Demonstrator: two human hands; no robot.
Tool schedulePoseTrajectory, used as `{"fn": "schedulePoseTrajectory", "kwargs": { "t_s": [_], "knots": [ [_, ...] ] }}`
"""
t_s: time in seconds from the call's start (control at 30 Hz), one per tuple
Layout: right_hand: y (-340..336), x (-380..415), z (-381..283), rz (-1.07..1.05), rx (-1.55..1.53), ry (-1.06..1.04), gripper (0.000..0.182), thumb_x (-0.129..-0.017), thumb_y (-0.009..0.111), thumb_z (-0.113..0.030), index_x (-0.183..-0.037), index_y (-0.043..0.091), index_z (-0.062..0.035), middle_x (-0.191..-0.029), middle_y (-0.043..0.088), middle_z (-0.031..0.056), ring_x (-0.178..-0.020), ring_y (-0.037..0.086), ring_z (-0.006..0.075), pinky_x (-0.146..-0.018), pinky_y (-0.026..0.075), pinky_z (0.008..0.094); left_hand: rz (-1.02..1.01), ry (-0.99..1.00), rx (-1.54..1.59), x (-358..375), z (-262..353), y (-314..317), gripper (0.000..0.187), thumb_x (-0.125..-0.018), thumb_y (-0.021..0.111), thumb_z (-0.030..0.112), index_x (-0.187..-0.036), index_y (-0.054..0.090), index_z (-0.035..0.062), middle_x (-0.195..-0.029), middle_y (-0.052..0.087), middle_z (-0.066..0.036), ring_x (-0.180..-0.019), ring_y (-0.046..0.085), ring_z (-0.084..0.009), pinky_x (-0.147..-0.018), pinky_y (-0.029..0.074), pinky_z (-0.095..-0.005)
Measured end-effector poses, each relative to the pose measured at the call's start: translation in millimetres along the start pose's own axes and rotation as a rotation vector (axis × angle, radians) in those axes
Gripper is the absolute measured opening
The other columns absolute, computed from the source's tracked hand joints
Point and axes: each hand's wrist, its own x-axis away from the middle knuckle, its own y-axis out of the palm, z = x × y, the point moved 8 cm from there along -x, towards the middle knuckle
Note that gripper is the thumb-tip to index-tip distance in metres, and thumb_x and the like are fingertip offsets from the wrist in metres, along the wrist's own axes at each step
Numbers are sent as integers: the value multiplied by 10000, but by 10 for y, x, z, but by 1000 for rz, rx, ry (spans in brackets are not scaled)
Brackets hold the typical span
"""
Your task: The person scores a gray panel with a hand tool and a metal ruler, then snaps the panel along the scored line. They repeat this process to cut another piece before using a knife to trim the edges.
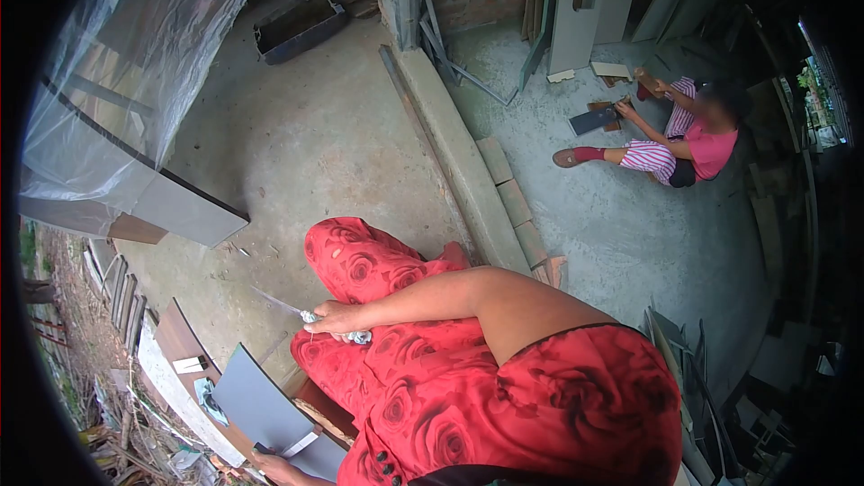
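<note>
My right hand (335, 320) is closed around the wrapped, whitish handle of a knife-like tool (281, 302), whose thin blade points away from me over the floor. The hand rests against my red rose-print clothing (405, 369). At the bottom edge, my left hand (281, 470) is partly cut off by the frame. Its fingers are bent at a small dark piece (264, 449) that I cannot make out, beside a grey panel (261, 405). A short white strip (301, 444) lies on that panel. Under the panel is a brown board (193, 355).
A person (706, 139) sits on the floor at upper right, handling a dark board (594, 120). A raised concrete ledge (463, 157) runs between us. Plastic sheeting (135, 63) hangs over panels at left. A dark trough (301, 31) stands at the back.
</note>
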Motion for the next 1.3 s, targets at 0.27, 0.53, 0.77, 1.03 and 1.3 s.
{"fn": "schedulePoseTrajectory", "kwargs": {
  "t_s": [0.27,0.53,0.77,1.03,1.3],
  "knots": [
    [0,-11,22,2,-14,5,358,-856,518,-379,-760,467,-37,-482,462,76,-339,457,154,-314,367,296,99,26,-61,-118,-215,137,523,-905,210,378,-1065,576,40,-825,632,-140,-771,584,-320,-701,424,-436],
    [13,1,31,-33,-44,17,404,-859,510,-422,-845,474,-20,-524,477,67,-373,473,145,-339,385,288,69,-20,32,-125,161,222,537,-900,212,398,-1046,588,44,-811,632,-136,-763,583,-317,-698,421,-434],
    [11,-16,45,-29,-58,12,404,-859,506,-427,-830,462,-26,-537,474,69,-384,479,151,-343,391,300,21,-63,25,7,256,54,549,-895,214,416,-1029,598,47,-798,633,-132,-756,581,-315,-696,419,-432],
    [31,3,48,-48,-73,64,373,-865,506,-407,-834,461,-38,-521,462,59,-375,456,138,-337,377,289,-18,-146,33,139,274,-104,564,-890,217,437,-1010,610,51,-784,633,-127,-748,580,-313,-693,416,-431],
    [23,11,31,-52,-56,46,396,-866,504,-425,-821,476,-32,-519,462,60,-374,458,141,-333,385,283,-12,-195,51,254,255,-205,624,-871,217,495,-893,651,48,-750,631,-114,-729,572,-301,-695,404,-427]
  ]
}}
